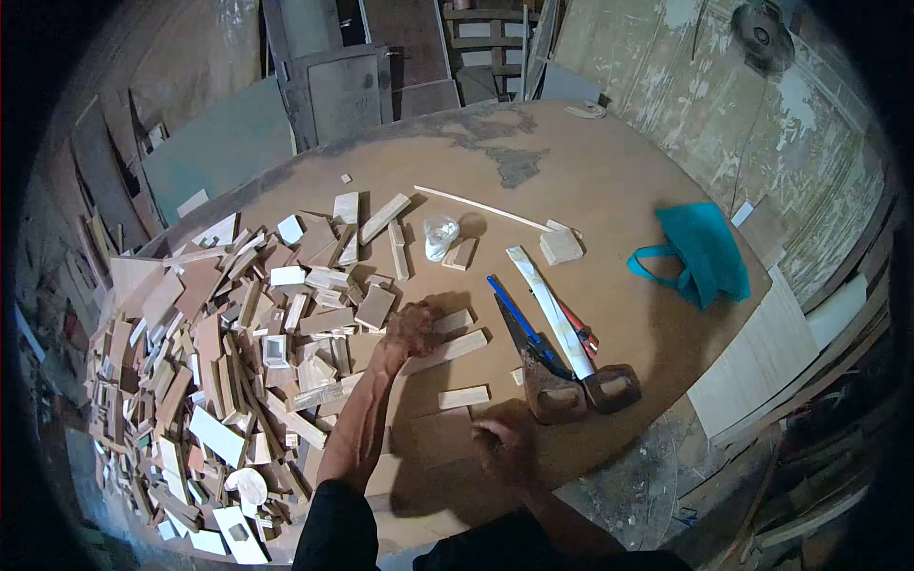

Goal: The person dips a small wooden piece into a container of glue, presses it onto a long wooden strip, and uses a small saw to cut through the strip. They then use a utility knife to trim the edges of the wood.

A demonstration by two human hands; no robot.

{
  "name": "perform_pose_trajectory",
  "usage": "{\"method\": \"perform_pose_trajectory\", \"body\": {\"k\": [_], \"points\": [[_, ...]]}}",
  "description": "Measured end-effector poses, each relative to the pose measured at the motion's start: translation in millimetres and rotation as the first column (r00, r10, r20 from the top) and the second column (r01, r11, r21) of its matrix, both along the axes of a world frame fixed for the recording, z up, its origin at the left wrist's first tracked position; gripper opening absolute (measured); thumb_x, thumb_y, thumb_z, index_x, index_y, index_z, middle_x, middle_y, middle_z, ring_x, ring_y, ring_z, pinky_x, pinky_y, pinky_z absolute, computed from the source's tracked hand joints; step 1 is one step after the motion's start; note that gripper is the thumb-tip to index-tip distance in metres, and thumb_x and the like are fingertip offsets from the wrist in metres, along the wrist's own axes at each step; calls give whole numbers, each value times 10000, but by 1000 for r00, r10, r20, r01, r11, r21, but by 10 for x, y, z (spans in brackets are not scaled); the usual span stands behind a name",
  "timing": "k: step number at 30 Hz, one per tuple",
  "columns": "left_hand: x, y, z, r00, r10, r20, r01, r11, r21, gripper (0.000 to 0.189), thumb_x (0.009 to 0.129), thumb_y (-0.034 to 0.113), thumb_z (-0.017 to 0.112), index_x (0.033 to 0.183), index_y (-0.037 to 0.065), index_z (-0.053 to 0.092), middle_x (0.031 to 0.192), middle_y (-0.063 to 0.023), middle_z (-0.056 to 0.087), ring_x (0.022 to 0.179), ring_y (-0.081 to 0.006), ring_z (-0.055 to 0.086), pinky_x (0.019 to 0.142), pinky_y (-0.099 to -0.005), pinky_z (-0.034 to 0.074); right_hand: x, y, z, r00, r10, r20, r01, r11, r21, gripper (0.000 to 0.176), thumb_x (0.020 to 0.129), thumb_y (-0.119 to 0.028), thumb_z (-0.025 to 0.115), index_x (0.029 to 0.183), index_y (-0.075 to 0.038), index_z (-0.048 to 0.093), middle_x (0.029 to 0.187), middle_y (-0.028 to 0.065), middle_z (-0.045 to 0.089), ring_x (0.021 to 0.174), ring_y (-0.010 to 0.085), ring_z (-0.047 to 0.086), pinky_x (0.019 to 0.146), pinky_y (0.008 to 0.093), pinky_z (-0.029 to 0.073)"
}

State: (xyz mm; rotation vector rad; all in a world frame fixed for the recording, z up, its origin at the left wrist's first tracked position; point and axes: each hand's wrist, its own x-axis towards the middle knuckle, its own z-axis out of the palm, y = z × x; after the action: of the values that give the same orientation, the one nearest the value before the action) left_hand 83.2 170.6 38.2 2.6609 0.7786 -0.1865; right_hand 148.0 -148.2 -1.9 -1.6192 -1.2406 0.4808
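Note:
My left hand (412,330) is at the right edge of a big heap of wood offcuts (228,352), fingers curled down around the end of a short wooden block (453,322). A longer wooden strip (447,352) lies just below that hand, and another small block (464,397) rests nearer to me. Over the front of the table, my right hand (507,449) is in shadow with its fingers curled in; whether anything is in them is hidden. To its upper right lie two handsaws with dark wooden handles (555,395) (611,388).
A blue tool (519,312) and a red tool (581,328) lie by the saws. Farther back are a clear cup with white contents (440,238), a thin stick (481,206) and stacked blocks (561,246). A teal bag (705,255) sits at the right of the table (609,171).

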Motion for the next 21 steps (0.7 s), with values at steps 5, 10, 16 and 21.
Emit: {"method": "perform_pose_trajectory", "body": {"k": [5,10,16,21], "points": [[-78,-251,187,971,-12,238,-63,950,306,524,767,219,744,1246,80,584,1100,-180,637,988,-382,643,819,-467,536,-19,-18,208,960,56,-276,-75,996,-57,262,924,-236,633,1062,-15,662,932,156,684,820,277,653,748,393,526],[-334,-499,266,619,286,731,3,930,-367,348,874,131,627,1190,0,564,1044,-146,612,948,-230,622,798,-375,527,-53,16,-16,988,13,-152,-1,997,78,250,905,-142,627,1122,-17,632,871,123,654,752,218,615,711,356,510],[-655,-1121,640,505,608,612,299,542,-785,320,893,20,539,1212,17,564,1048,-87,650,887,-209,645,826,-335,521,6,-51,-63,941,24,-338,-42,998,-46,332,848,-62,628,1179,-46,599,873,126,643,807,264,622,757,397,510],[-771,-1451,582,438,746,501,484,274,-831,311,959,178,536,1226,20,547,1027,-90,648,828,-188,646,738,-328,557,246,-94,863,812,-287,508,250,958,142,400,788,-52,625,1186,-36,591,1059,163,559,1002,338,536,872,432,454]]}}
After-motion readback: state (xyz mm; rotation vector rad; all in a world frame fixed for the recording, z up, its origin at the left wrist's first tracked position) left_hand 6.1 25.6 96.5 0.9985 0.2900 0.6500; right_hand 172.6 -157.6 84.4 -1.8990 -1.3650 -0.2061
